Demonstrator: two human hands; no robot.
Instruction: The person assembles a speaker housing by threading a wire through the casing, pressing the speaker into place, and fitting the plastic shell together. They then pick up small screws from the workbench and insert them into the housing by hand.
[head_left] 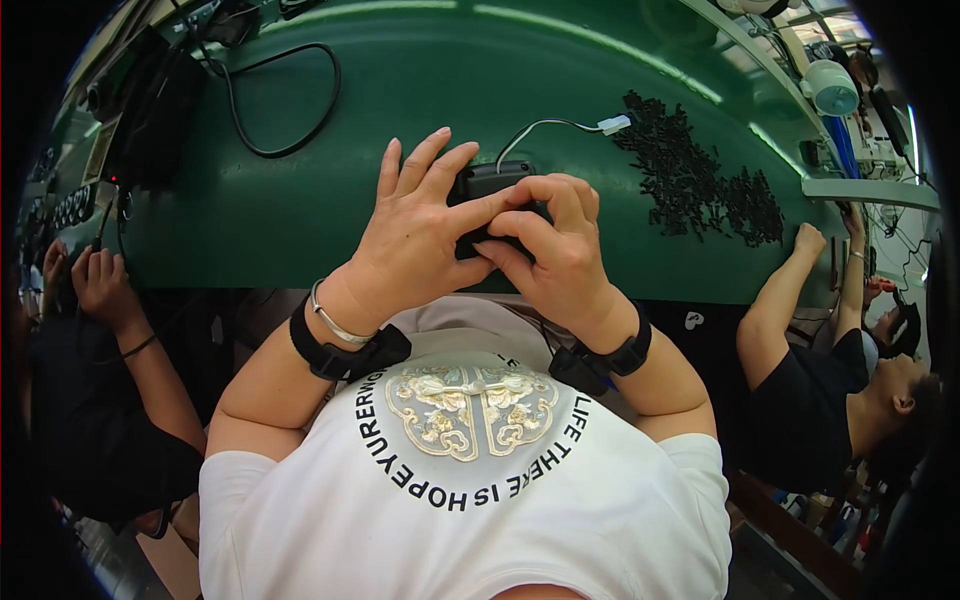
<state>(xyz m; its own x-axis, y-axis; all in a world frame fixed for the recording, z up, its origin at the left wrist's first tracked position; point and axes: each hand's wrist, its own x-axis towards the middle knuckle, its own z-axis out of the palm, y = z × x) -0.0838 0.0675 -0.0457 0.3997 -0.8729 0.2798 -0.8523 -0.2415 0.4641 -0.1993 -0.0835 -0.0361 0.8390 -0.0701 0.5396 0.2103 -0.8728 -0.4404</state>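
Note:
A black plastic housing is between my hands over the green table, mostly covered by my fingers. My left hand steadies it from the left with thumb and index finger, the other fingers stretched up and away. Curled at the housing's right side, my right hand has its thumb and index finger pinched together on it; whatever lies between those fingertips is hidden. From the housing's top a thin black-and-white cable runs right to a white connector. The connector lies at the edge of a pile of small black parts.
A green table stretches ahead. At the far left stands a black box-like device, with a looped black cable nearby. Other people's hands are at the left and right edges. A metal shelf bar juts in at right.

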